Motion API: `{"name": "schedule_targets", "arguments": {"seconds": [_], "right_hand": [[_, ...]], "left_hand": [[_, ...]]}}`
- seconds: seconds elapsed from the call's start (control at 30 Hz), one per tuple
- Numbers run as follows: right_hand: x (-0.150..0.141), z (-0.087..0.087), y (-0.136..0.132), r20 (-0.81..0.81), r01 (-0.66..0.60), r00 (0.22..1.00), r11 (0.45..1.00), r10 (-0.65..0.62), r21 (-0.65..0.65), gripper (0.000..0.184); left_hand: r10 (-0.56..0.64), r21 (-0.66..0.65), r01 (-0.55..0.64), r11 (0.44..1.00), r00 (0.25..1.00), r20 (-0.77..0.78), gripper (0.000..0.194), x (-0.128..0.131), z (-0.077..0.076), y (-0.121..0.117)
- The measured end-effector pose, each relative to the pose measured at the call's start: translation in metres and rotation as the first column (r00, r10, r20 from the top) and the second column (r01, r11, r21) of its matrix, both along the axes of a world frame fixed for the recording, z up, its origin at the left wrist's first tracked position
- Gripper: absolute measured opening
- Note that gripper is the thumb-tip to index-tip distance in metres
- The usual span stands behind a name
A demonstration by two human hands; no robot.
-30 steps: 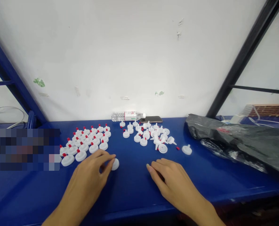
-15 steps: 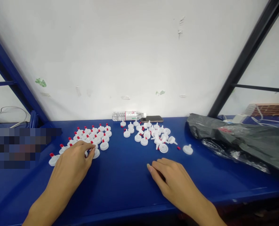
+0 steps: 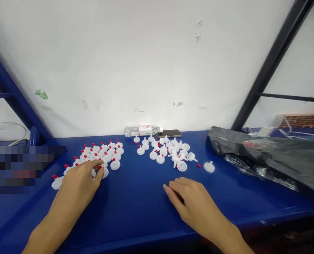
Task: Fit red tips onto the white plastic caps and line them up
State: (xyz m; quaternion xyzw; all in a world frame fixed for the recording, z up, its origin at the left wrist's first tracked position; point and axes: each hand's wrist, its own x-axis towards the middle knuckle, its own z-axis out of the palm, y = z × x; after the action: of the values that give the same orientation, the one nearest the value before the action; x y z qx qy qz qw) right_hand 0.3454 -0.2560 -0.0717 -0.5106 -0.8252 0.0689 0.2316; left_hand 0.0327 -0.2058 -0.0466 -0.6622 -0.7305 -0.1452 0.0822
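Note:
My left hand (image 3: 82, 180) is over the front of the left group of white nozzle caps with red tips (image 3: 115, 163). Its thumb and index finger are slightly apart around the red tip of one white nozzle cap (image 3: 104, 173), which stands on the blue table. Part of that group is hidden behind the hand. My right hand (image 3: 190, 195) rests low over the table, fingers loosely curled and the thumb a little away from them. I see nothing held in it. Beyond it lie loose white nozzle caps (image 3: 182, 166) and small red tips (image 3: 199, 165).
A clear water bottle (image 3: 131, 131) and a dark phone (image 3: 170, 133) lie along the wall. One white nozzle cap (image 3: 209, 167) stands apart on the right. Grey plastic bags (image 3: 268, 151) cover the right side of the blue table (image 3: 138, 204). Metal posts (image 3: 262, 77) rise at both sides.
My left thumb and index finger have parted slightly at the red tip. The whole view has shifted a little; my right hand keeps its pose.

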Motion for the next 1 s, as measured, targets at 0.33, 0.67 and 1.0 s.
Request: {"name": "schedule_targets", "arguments": {"seconds": [0.33, 0.67, 1.0], "right_hand": [[-0.002, 0.0, 0.002, 0.009, -0.008, 1.0, 1.0, 0.008, 0.02, 0.039], [0.001, 0.002, 0.001, 0.028, -0.021, 0.999, 0.999, 0.019, 0.044, 0.036], [0.001, 0.003, -0.001, 0.008, -0.002, 1.0, 0.999, 0.001, 0.047, 0.036]], "left_hand": [[-0.044, 0.192, 0.049, 0.98, 0.999, -0.031, 0.043, 0.034, 0.01, -0.021], [-0.52, -0.027, 0.52, 0.854, 0.854, -0.009, 0.028, 0.137, 0.025, 0.023], [-0.568, -0.092, 0.572, 0.815, 0.82, 0.068, 0.026, 0.145, 0.017, 0.045]]}}
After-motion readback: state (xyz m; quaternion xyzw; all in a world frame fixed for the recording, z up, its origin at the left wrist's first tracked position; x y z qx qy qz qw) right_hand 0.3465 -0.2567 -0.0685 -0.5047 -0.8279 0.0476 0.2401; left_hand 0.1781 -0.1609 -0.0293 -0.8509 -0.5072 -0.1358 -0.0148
